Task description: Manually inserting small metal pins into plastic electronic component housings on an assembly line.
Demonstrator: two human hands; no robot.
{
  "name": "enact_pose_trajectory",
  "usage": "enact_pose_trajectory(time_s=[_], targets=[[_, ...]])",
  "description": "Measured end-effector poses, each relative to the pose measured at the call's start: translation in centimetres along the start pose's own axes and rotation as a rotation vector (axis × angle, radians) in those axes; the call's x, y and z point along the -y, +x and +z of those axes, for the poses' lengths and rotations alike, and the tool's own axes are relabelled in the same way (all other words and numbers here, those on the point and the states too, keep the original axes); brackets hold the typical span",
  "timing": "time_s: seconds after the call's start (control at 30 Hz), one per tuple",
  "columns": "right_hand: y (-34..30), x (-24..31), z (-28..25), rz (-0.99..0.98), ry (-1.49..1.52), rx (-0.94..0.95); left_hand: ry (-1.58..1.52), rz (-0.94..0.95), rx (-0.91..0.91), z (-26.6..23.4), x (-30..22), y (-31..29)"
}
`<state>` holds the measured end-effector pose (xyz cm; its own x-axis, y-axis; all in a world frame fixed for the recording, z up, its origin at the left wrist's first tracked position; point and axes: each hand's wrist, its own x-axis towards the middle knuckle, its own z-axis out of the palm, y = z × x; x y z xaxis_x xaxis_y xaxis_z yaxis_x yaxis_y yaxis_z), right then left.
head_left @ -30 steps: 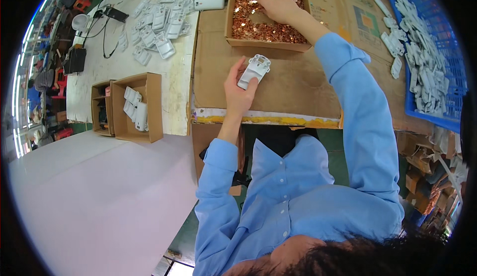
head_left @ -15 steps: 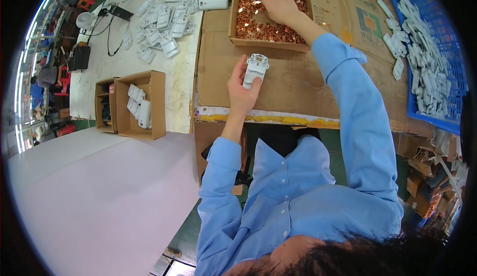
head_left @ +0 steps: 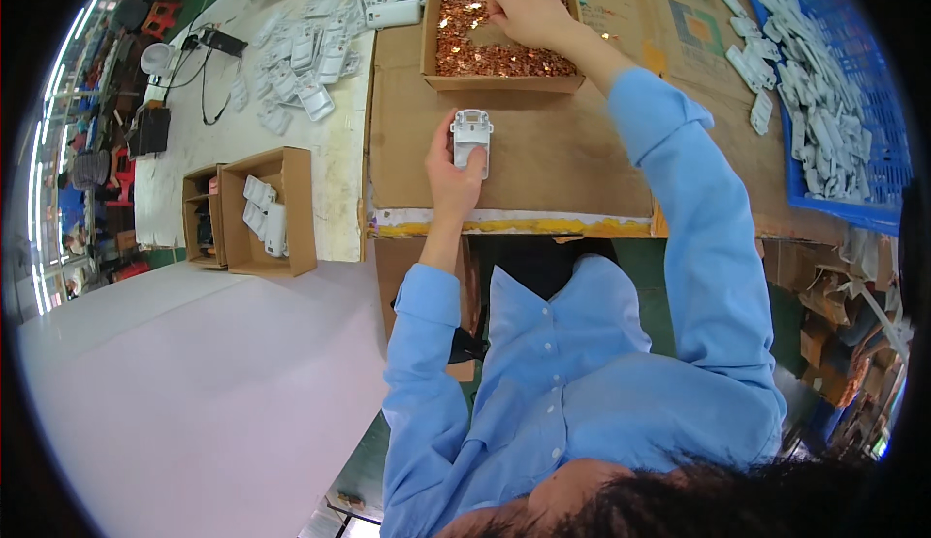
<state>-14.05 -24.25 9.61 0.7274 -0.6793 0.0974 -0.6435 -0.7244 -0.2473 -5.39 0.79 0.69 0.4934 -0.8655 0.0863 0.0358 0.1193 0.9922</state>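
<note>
My left hand (head_left: 454, 172) is closed around a white plastic housing (head_left: 472, 134), its thumb lying over the lower part. The housing stands upright in view above the cardboard-covered table, with a small window and side tabs at its top end. Farther off, a shallow cardboard box (head_left: 504, 83) holds many small copper-coloured metal pieces (head_left: 475, 53). Over that box is my right hand (head_left: 531, 16), fingers bent down and pinched together at the pieces. Whatever sits between those fingertips is too small to make out.
A heap of white housings (head_left: 305, 53) covers the table at the left, near a black device with a cable (head_left: 223, 42). Two small cardboard boxes (head_left: 301, 208) stand at the near left, one with white parts. A blue crate (head_left: 844, 210) of white parts is at right.
The whole view has shifted, so things sit slightly farther left. My right hand stays in the box with its fingers drawn closer together; the left still holds the housing, now turned straighter.
</note>
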Motion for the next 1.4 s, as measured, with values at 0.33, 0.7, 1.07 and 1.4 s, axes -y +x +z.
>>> enact_pose_trajectory(time_s=[0.33, 0.7, 1.07, 1.4], targets=[[-9.3, -0.3, -3.0, -0.256, 0.373, -0.135, 0.153, 0.044, 0.006, 0.7, 0.1, 0.0], [-22.1, 2.9, -4.7, -0.155, 0.385, -0.080, 0.120, -0.055, 0.149, 8.7, -4.6, -4.8], [-27.6, 3.3, -6.2, -0.166, 0.172, -0.267, 0.152, 0.097, 0.280, 11.8, -8.8, -9.6], [-30.0, 4.3, -7.5, 0.053, 0.525, -0.295, 0.054, 0.124, 0.223, 12.6, -9.7, -11.9]])
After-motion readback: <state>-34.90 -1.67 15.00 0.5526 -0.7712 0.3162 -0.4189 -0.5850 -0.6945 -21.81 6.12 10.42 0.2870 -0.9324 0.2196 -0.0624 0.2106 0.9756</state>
